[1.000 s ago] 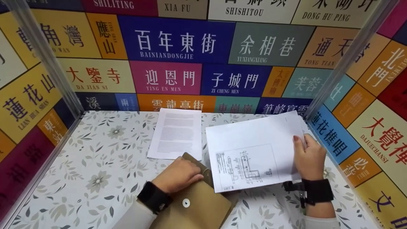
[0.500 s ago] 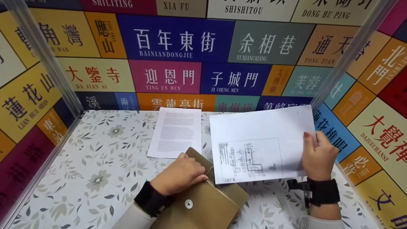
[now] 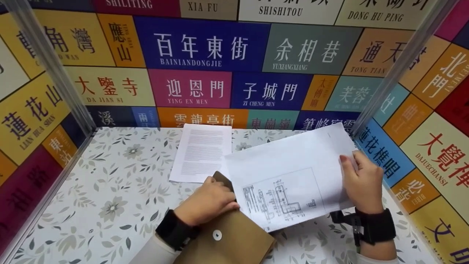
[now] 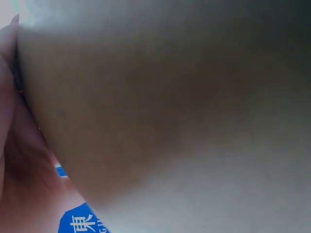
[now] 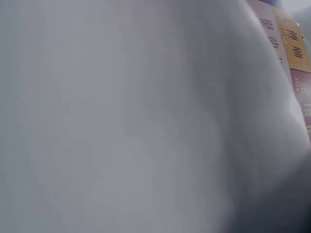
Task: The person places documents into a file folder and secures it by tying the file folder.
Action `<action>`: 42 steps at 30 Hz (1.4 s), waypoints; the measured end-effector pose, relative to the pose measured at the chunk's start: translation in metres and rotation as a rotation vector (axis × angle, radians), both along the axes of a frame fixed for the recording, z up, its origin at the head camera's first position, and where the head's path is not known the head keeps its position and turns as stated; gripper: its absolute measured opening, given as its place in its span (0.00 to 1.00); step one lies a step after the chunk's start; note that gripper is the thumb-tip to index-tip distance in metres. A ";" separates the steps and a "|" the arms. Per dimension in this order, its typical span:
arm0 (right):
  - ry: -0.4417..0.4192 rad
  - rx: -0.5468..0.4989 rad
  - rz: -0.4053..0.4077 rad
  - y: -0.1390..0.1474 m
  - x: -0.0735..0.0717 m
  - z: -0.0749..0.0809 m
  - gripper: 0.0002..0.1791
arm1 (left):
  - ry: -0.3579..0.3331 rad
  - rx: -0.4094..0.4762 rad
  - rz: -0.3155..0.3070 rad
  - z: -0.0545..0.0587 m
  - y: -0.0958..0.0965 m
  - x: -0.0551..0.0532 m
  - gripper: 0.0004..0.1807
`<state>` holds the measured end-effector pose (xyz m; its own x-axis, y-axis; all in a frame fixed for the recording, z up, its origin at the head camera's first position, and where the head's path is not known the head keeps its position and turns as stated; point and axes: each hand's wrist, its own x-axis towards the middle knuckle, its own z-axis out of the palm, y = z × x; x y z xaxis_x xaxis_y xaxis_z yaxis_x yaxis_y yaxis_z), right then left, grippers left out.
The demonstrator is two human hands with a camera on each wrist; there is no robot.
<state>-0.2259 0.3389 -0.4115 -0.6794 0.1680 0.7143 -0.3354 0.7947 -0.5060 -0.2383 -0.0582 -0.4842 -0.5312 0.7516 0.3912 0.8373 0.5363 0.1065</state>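
Near centre, the left hand (image 3: pixel 208 201) grips the brown envelope (image 3: pixel 238 236); to the right, the right hand (image 3: pixel 363 183) pinches the drawing sheets (image 3: pixel 287 176), mostly outside it. 1 printed document (image 3: pixel 203 152) lies beyond.

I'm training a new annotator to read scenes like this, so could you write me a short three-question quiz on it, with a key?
1. Multiple choice: what does the right hand hold?
a) a pen
b) paper with a line drawing
c) a pair of scissors

2. True or false: the text page is crumpled into a ball.

3. Fill the gap: the left hand grips a brown envelope, which bears a round button coloured ____.

Key
1. b
2. False; the text page lies flat on the floral tabletop.
3. white
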 end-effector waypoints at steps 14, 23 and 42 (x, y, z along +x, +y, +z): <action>-0.158 0.132 -0.012 -0.012 0.002 0.002 0.19 | 0.036 -0.046 0.079 -0.003 0.002 0.001 0.21; -0.302 -0.010 0.089 -0.008 -0.001 -0.003 0.22 | 0.035 -0.065 0.067 -0.003 0.008 0.003 0.21; -0.301 0.148 0.050 -0.013 0.000 -0.002 0.19 | 0.134 -0.132 0.076 -0.005 0.017 0.010 0.21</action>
<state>-0.2263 0.3262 -0.4139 -0.8684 0.0389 0.4943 -0.2287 0.8531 -0.4689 -0.2281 -0.0415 -0.4889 -0.5383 0.7606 0.3629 0.7957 0.6006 -0.0784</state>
